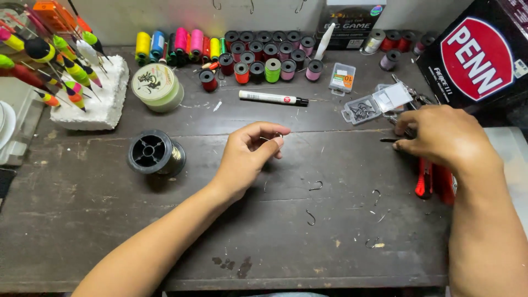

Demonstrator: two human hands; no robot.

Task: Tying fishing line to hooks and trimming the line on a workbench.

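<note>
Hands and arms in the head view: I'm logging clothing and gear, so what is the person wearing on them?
Nothing shows on either: the left hand and right hand are bare, with no gloves, rings, watch or sleeves along the visible forearms.

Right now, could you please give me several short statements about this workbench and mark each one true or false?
1. The left hand pinches a small fish hook. True.
2. The black line spool stands right of the left hand. False: it lies to its left.
3. Loose hooks lie on the wooden table. True.
4. The right hand holds the white marker pen. False: the pen lies apart, farther back.
</note>
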